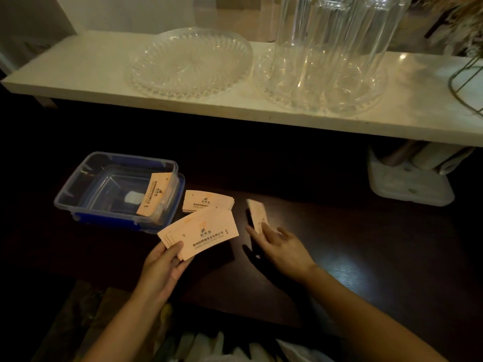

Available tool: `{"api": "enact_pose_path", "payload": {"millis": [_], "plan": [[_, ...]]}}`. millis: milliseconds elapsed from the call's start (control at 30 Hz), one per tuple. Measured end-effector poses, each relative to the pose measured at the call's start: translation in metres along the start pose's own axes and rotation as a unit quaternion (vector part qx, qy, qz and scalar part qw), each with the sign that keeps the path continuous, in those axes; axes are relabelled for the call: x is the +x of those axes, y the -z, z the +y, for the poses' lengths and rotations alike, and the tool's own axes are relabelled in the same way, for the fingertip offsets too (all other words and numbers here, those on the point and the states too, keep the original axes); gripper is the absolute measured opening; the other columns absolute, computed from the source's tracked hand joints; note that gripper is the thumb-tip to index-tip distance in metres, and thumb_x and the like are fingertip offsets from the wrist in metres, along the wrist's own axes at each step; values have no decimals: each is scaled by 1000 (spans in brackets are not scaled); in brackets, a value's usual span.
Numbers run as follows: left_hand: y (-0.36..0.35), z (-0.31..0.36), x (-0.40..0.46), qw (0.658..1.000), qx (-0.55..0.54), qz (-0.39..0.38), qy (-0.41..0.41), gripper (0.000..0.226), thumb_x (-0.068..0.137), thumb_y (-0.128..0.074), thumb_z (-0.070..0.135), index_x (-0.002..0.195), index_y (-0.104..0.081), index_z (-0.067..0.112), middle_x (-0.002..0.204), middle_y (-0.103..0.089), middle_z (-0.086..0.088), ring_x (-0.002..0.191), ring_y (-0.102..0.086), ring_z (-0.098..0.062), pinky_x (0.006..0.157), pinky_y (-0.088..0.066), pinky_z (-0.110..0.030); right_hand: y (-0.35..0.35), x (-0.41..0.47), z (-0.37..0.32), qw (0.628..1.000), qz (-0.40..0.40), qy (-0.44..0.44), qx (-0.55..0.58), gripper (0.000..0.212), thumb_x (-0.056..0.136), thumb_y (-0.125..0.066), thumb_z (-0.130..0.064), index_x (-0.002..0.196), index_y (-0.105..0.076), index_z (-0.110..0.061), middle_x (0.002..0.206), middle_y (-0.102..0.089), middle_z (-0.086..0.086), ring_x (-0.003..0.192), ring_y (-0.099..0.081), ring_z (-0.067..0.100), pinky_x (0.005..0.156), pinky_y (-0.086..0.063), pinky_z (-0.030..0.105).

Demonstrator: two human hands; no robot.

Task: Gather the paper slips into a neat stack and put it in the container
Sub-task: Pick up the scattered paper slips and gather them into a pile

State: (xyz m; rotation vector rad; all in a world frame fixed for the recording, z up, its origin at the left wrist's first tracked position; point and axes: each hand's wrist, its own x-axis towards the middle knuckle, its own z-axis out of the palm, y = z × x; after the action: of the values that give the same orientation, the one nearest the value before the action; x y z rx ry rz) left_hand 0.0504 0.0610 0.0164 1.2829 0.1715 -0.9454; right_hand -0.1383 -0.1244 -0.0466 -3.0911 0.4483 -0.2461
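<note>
My left hand (pixel 163 265) holds a fanned stack of pale orange paper slips (pixel 206 232) just above the dark table. To its right, my right hand (pixel 279 242) grips another slip (pixel 257 214), tilted up on edge and blurred. A small pile of slips (pixel 207 201) lies flat on the table behind the fanned stack. The clear plastic container (pixel 78 188) with blue clips stands at the left, and one slip (pixel 154 195) leans inside it against the right wall.
A white shelf (pixel 78 71) runs across the back above the table, carrying a cut-glass plate (pixel 190 62) and tall clear glass vessels (pixel 332 48) on a second plate. A white plastic object (pixel 407 184) sits under the shelf at the right. A wire stand (pixel 467 79) is at far right.
</note>
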Motion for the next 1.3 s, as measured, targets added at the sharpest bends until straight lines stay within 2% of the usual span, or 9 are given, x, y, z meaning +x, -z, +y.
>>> {"api": "enact_pose_path", "payload": {"millis": [133,200,400,533,633,833,1100,1233,1300], "plan": [[-2,-4,4,1000,-1,3,6,33,88,-49,2,118,-54,14,107,-65,-11,103,-61,-22,76,-50,-36,26,-9,13,972,161,-158,63,48,68,-76,-11,114,-59,-6,66,-68,9,61,-65,27,85,-51,55],[-5,-8,5,1000,0,3,13,31,88,-49,1,115,-56,15,106,-66,-11,101,-61,-22,76,-50,-36,37,-12,10,921,174,-296,183,35,74,-69,1,108,-63,-5,70,-69,15,63,-65,31,71,-57,51],[-15,-13,5,1000,9,-4,19,26,88,-47,-1,103,-59,17,102,-66,-10,97,-62,-21,75,-51,-36,37,-25,6,607,168,-581,516,24,82,-56,1,105,-58,-6,99,-69,20,78,-68,25,59,-60,34],[-20,-13,2,1000,22,-11,14,25,88,-47,0,99,-60,18,100,-67,-8,95,-62,-21,79,-49,-37,49,-31,-6,291,187,-552,759,29,85,-52,8,112,-49,-4,102,-63,22,82,-67,28,58,-61,28],[-26,-15,-1,999,35,-28,6,26,89,-47,0,100,-59,19,101,-66,-8,96,-62,-20,79,-50,-36,58,-28,-14,176,166,-482,842,28,85,-50,8,110,-54,-4,101,-66,20,79,-71,27,62,-61,34],[-49,-25,-12,994,26,-92,-45,31,89,-45,-1,106,-58,21,105,-66,-6,98,-63,-18,69,-59,-27,70,-8,-55,321,69,-472,819,18,80,-66,-8,95,-64,-18,83,-77,-3,77,-71,13,65,-52,26],[-65,-29,-24,980,56,-178,-68,35,85,-52,-1,112,-57,21,102,-74,-2,98,-67,-15,70,-56,-23,74,12,-88,407,26,-498,765,23,75,-72,-21,96,-66,-23,90,-72,-3,68,-56,11,65,-45,26],[-61,-29,-22,984,69,-153,-63,40,83,-53,-7,111,-57,21,100,-73,-5,96,-68,-16,68,-57,-23,72,8,-93,429,-32,-479,765,30,69,-76,-30,97,-64,-27,97,-70,0,80,-61,15,69,-47,29],[-58,-26,-20,986,66,-147,-50,38,83,-52,-7,109,-58,20,99,-73,-6,94,-69,-18,67,-57,-24,66,0,-89,380,16,-469,797,47,66,-76,-30,110,-58,-24,109,-68,5,94,-62,20,74,-49,33]]}}
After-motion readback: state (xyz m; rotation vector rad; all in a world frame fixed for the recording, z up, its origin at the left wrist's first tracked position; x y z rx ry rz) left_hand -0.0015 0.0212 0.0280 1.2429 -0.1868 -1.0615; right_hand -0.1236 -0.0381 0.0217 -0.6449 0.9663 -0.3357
